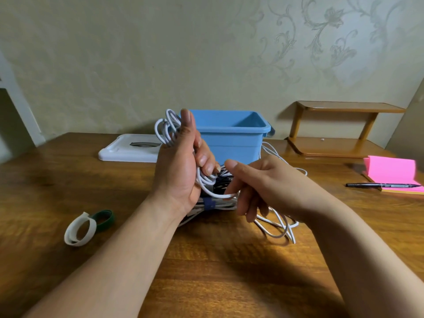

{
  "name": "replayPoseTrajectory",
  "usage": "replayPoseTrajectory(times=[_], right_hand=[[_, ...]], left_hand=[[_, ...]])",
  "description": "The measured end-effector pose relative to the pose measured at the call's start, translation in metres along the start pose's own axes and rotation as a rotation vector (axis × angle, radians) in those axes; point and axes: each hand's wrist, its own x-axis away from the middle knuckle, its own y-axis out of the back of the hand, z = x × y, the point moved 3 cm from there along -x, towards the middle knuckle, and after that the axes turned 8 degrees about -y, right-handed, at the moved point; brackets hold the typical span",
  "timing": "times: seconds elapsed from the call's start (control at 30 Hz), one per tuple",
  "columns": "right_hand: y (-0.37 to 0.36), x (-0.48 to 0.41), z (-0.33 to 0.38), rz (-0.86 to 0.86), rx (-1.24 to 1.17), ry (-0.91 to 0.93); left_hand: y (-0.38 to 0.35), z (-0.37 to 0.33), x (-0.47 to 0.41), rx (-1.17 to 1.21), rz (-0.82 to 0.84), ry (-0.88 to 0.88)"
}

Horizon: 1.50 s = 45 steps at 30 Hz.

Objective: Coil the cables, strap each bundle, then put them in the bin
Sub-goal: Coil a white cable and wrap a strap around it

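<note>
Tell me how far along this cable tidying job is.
Done: one cable bundle, bound by a dark blue strap, lies on the wooden table. In hand: the left hand holds loops of white cable while the right hand pinches the next stretch; its tail lies loose. Left: strap this coil with the white fabric strap or green fabric strap, then move both bundles into the blue plastic bin.

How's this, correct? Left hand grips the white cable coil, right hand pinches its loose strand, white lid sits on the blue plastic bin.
Not the lid. The head view shows the white lid flat on the wooden table, left of the open blue plastic bin. Rest holds.
</note>
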Motion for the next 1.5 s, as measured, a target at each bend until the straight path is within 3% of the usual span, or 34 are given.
replayPoseTrajectory(times=[0.13, 0.27, 0.43, 0.57, 0.73, 0.87, 0.93, 1.03, 1.07, 1.23, 1.33, 1.5], right_hand=[[-0.001, 0.002, 0.004, 0.010, 0.004, 0.047], [0.006, 0.002, 0.008, -0.263, 0.024, 0.249], [-0.003, 0.001, 0.007, -0.376, -0.112, 0.331], [-0.003, -0.005, 0.002, -0.441, -0.057, 0.328], [-0.009, -0.007, -0.001, -0.490, 0.098, 0.462], [0.007, -0.003, 0.001, -0.616, -0.074, 0.471], [0.007, -0.005, 0.002, -0.480, -0.191, 0.396], [-0.007, -0.006, 0.004, -0.078, -0.342, 0.345], [-0.009, -0.006, 0.005, -0.017, -0.384, 0.344], [-0.010, -0.004, 0.009, -0.129, -0.650, 0.345], [-0.009, -0.005, 0.006, -0.265, -0.635, 0.299], [-0.008, -0.012, -0.002, -0.477, -0.429, 0.367]], left_hand=[[0.002, 0.001, -0.001, -0.065, -0.042, -0.023], [0.005, 0.007, -0.004, -0.162, -0.083, -0.032], [0.001, 0.016, 0.000, -0.292, -0.011, 0.046], [-0.002, 0.017, 0.003, -0.312, 0.051, 0.042], [-0.010, 0.015, 0.009, -0.267, 0.078, 0.049], [-0.003, 0.008, 0.005, -0.389, 0.091, 0.015], [-0.004, 0.012, 0.011, -0.407, 0.219, 0.076], [-0.016, 0.019, 0.025, -0.435, 0.493, 0.194], [-0.019, 0.020, 0.028, -0.463, 0.544, 0.209], [-0.025, 0.021, 0.032, -0.344, 0.603, 0.309], [-0.024, 0.023, 0.031, -0.246, 0.615, 0.339], [-0.016, 0.030, 0.030, -0.623, 0.572, 0.278]])
